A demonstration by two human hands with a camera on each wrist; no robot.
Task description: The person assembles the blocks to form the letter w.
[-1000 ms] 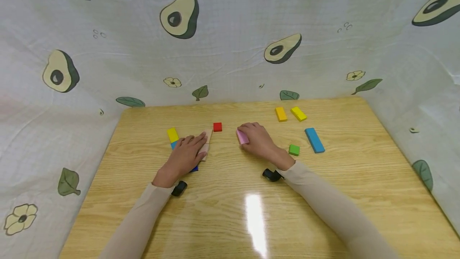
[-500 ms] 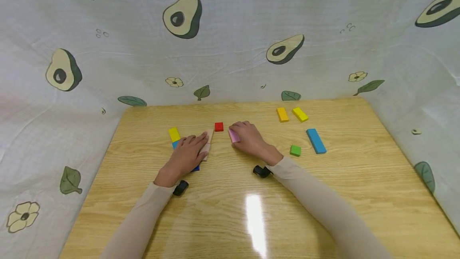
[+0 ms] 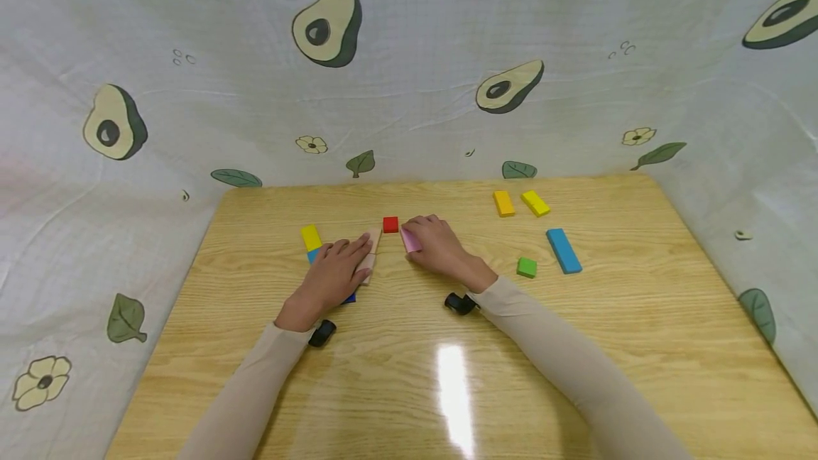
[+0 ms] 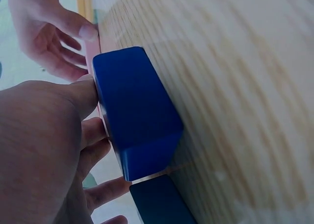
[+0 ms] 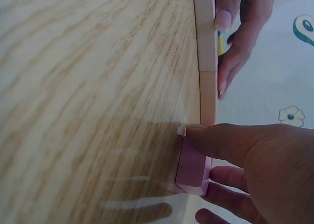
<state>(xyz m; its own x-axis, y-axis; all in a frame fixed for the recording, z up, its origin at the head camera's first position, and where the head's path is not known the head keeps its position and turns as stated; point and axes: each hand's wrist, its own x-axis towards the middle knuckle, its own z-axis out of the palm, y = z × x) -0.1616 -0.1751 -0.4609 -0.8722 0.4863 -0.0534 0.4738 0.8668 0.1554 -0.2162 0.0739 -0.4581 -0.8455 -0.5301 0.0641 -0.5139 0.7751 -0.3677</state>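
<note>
Cloth (image 3: 211,112) with avocado print stands behind the bench (image 3: 383,360) and along both sides; left to right: yellow block (image 3: 311,237) in line with a light blue block (image 3: 313,255), the latter mostly hidden by the left hand (image 3: 326,279); that hand rests over the group, fingers extended and slightly spread, index fingertip on the far pale block (image 3: 374,238), thumb at the near pale block (image 3: 367,266) (the pair lie end to end); dark blue block (image 3: 348,298) pokes out on the near side; red block (image 3: 390,225) just right of the pair's far end; pink block (image 3: 411,239) just beside red, near side, pinched in the right hand (image 3: 439,243) between thumb and fingers; can't tell if its underside touches the bench; black wrist units (image 3: 322,333) at both wrists, beige sleeves (image 3: 543,339) on both arms; further right, well apart from the hands' work: orange block (image 3: 503,204) at the back, green block (image 3: 527,267) nearer, second yellow block (image 3: 535,203) tilted beside orange, long blue block (image 3: 564,251) rightmost.
</note>
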